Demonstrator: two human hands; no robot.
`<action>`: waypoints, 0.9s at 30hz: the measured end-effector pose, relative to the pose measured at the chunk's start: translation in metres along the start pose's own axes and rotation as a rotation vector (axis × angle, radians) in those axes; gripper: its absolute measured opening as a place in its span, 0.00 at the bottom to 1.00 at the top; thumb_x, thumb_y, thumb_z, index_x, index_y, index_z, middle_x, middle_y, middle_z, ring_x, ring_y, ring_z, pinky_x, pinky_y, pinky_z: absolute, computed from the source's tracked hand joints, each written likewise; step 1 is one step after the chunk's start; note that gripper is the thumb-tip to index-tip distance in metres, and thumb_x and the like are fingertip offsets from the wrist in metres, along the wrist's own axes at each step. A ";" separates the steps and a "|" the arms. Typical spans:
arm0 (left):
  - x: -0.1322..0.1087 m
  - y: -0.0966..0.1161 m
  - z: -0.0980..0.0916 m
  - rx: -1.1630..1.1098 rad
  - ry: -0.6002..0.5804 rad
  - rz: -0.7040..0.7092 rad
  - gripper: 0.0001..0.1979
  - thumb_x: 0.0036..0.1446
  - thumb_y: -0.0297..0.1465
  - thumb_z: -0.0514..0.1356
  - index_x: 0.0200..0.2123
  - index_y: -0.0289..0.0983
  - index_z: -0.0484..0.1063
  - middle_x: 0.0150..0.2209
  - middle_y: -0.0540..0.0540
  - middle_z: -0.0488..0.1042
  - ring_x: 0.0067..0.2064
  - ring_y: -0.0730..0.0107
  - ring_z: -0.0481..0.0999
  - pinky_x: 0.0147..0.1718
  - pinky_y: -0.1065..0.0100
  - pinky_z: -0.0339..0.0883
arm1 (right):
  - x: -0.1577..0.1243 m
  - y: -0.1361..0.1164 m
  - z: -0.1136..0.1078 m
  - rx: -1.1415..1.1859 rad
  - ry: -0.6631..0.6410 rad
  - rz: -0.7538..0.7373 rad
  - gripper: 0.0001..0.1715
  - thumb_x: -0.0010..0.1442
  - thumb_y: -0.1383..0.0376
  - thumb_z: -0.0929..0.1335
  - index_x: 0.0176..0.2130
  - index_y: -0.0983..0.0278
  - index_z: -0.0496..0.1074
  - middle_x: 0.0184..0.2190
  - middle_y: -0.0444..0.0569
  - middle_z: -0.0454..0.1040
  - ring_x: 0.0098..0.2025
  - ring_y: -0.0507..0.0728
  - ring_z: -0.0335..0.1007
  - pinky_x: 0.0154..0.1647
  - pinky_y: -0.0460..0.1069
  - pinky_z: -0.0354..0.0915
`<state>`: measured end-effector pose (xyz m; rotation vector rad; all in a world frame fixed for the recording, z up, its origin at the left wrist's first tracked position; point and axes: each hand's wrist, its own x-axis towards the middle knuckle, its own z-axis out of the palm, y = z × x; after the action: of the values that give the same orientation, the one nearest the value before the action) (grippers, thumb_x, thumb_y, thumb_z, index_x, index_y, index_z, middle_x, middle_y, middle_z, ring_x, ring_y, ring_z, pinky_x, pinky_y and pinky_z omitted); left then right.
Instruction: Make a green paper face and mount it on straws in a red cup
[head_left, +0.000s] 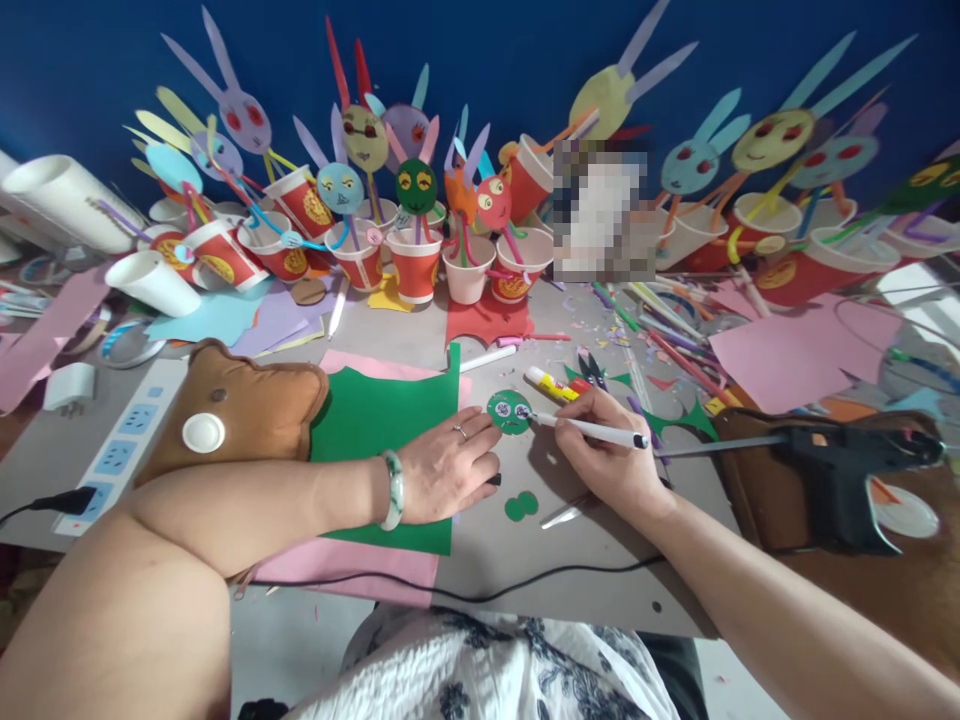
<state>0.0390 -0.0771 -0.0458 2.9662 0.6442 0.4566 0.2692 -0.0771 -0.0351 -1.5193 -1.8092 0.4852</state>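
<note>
My right hand (607, 445) grips a white marker (611, 433) with a black end. Its tip meets a small green paper disc (511, 424) that bears two white eyes with dark drawn lines. Fairly flat on a large green paper sheet (375, 405) lies my left hand (450, 465), wearing a ring and a bangle. Its fingertips reach the disc's left edge, and a small black piece shows by the lower fingers; I cannot tell what it is. Two little green circles (521, 506) and a pair of tweezers (566, 512) lie just below.
Paper cups (415, 270) with rabbit-faced figures line the back. A glue stick (551, 384) and scissors (592, 370) lie beyond the disc. At right is a black glue gun (840, 465); at left, a power strip (124, 440). A black cable (480, 598) crosses the front.
</note>
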 end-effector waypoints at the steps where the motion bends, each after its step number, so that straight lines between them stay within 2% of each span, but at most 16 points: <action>1: 0.000 0.000 0.000 0.000 -0.001 0.001 0.13 0.63 0.36 0.58 0.36 0.31 0.75 0.48 0.33 0.74 0.55 0.50 0.72 0.61 0.48 0.63 | 0.000 0.000 0.000 -0.002 0.007 -0.006 0.05 0.51 0.68 0.65 0.26 0.59 0.64 0.17 0.41 0.70 0.18 0.52 0.63 0.22 0.47 0.60; 4: 0.000 -0.001 0.000 -0.014 -0.009 0.000 0.12 0.63 0.36 0.58 0.36 0.32 0.75 0.49 0.33 0.74 0.55 0.50 0.72 0.61 0.47 0.63 | -0.002 0.000 -0.001 -0.011 0.052 -0.003 0.04 0.53 0.66 0.66 0.27 0.59 0.65 0.17 0.41 0.69 0.18 0.52 0.62 0.22 0.47 0.60; 9: 0.000 -0.001 0.000 -0.072 -0.015 -0.006 0.11 0.63 0.35 0.59 0.36 0.32 0.75 0.49 0.32 0.74 0.56 0.51 0.70 0.61 0.47 0.62 | -0.007 0.005 0.001 0.021 0.117 0.018 0.04 0.58 0.62 0.67 0.34 0.60 0.69 0.24 0.46 0.77 0.25 0.56 0.72 0.29 0.50 0.67; 17: 0.001 -0.004 -0.001 -0.081 -0.020 -0.018 0.12 0.64 0.35 0.58 0.36 0.31 0.75 0.49 0.33 0.74 0.56 0.51 0.71 0.61 0.48 0.61 | -0.006 0.003 0.000 0.058 0.158 0.000 0.06 0.59 0.61 0.69 0.36 0.61 0.70 0.26 0.47 0.77 0.26 0.56 0.72 0.30 0.51 0.68; 21: 0.001 -0.007 -0.002 -0.179 -0.003 -0.062 0.11 0.65 0.34 0.56 0.37 0.33 0.73 0.48 0.35 0.74 0.55 0.54 0.71 0.61 0.48 0.61 | -0.008 0.001 -0.003 0.194 0.062 0.012 0.05 0.59 0.61 0.68 0.35 0.60 0.70 0.23 0.46 0.75 0.23 0.55 0.71 0.25 0.50 0.65; 27: 0.002 -0.011 -0.002 -0.264 0.032 -0.095 0.11 0.67 0.33 0.53 0.36 0.34 0.71 0.47 0.36 0.74 0.53 0.57 0.71 0.60 0.50 0.62 | -0.007 0.009 -0.004 0.642 -0.184 0.181 0.12 0.59 0.55 0.67 0.31 0.60 0.66 0.20 0.45 0.73 0.14 0.51 0.59 0.15 0.47 0.57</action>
<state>0.0356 -0.0661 -0.0447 2.6734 0.6666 0.5369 0.2788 -0.0826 -0.0401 -1.2075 -1.4405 1.1964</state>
